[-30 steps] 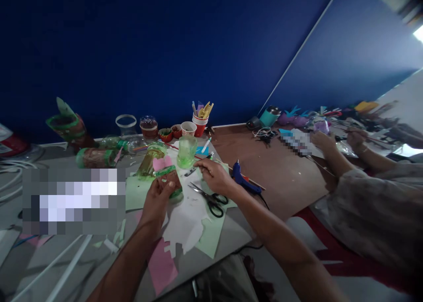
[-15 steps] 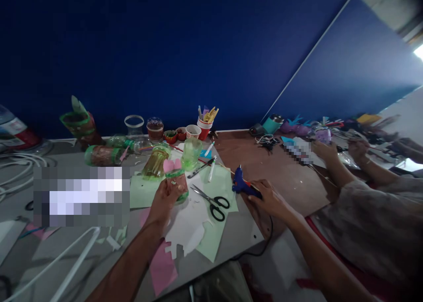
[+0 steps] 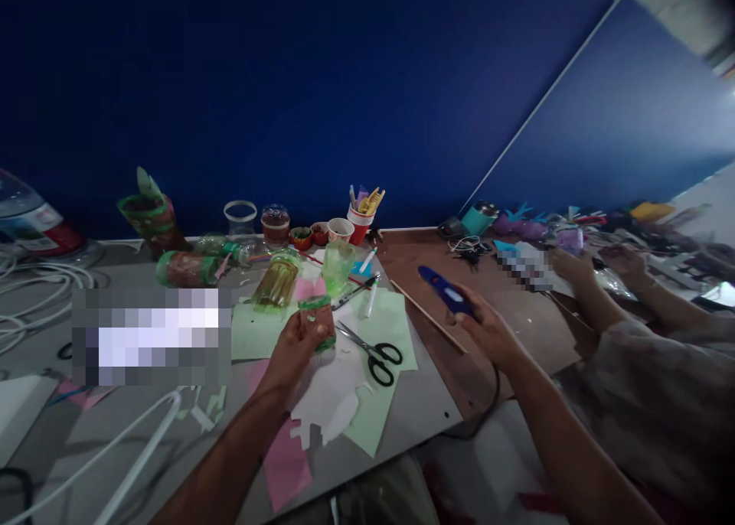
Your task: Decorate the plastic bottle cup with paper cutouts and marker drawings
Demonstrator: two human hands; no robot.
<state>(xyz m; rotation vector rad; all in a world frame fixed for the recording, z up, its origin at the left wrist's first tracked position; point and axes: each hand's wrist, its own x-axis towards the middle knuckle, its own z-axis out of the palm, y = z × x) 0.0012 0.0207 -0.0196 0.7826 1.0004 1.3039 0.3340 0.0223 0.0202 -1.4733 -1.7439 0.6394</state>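
Note:
My left hand (image 3: 292, 349) grips a small bottle piece wrapped in brown with green bands (image 3: 318, 316), a pink paper shape sticking out of its top. My right hand (image 3: 488, 330) is closed round the handle of a blue glue gun (image 3: 445, 291), lifted off the brown table (image 3: 517, 334) with its nozzle pointing up and left; its black cord hangs down below my wrist. Black-handled scissors (image 3: 373, 349) lie open on green paper (image 3: 390, 326) between my hands.
Cut green plastic bottles (image 3: 279, 278), a red cup of tools (image 3: 361, 219), small cups and a thin wooden stick (image 3: 428, 317) crowd the far side. White cables (image 3: 34, 288) lie left. Another person's hands (image 3: 574, 265) work at the right among purple and teal scraps.
My right hand went from the table centre to the glue gun, grasped it and lifted it off the table. My left hand kept hold of the bottle piece.

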